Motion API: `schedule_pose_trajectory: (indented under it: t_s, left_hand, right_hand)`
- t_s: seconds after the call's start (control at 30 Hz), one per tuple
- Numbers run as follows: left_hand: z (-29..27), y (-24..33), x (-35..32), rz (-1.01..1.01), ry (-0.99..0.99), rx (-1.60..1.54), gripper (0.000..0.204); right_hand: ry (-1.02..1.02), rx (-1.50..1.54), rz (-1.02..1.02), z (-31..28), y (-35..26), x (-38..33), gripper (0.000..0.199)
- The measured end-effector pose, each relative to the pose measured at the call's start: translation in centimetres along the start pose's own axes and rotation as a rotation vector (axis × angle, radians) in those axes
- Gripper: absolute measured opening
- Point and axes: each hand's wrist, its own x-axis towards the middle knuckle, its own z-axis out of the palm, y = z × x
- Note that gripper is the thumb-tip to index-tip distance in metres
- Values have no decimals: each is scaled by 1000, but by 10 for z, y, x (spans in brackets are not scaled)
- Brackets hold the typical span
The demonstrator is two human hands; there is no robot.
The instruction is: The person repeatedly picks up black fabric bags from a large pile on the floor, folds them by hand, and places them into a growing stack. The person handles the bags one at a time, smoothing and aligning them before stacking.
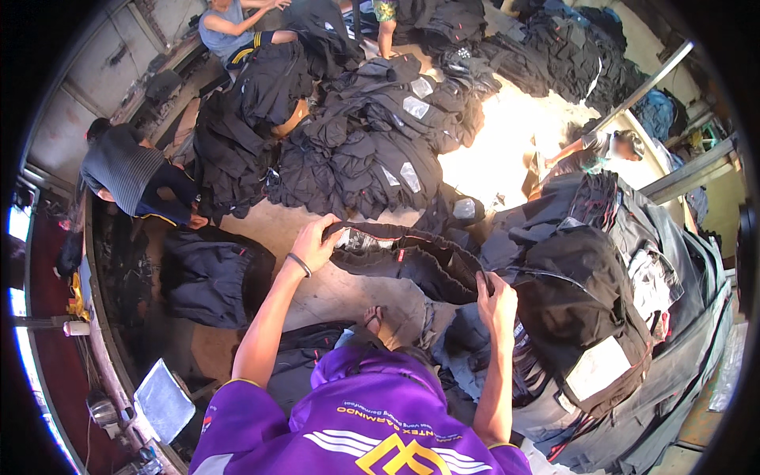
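Note:
In front of me a black pair of pants with a gathered elastic waistband is stretched sideways between my hands. My left hand grips one end of the waistband, a dark band round its wrist. The other end is pinched in my right hand, lower and to the right. Inside the spread waist opening, a pale printed lining and a small red tag show. The legs of the pants are mostly hidden. Left of my left forearm lies another black elastic-waisted garment.
Large heaps of black garments cover the floor ahead. A tall stack with a white sheet on it stands close on my right. One person bends at the left; another is at the right; others are at the back.

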Motion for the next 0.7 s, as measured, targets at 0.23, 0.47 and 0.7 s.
schedule_pose_trajectory:
  t_s: [0.23,0.47,0.7]
  left_hand:
    - [1,-40,15,-12,-178,141,21]
    - [-96,43,122,167,-235,566,26]
    - [-86,56,62,684,728,600,47]
  right_hand:
    - [-179,33,-19,36,54,34,28]
    - [-254,-61,-173,-22,0,163,43]
    - [749,179,-583,-28,-51,110,27]
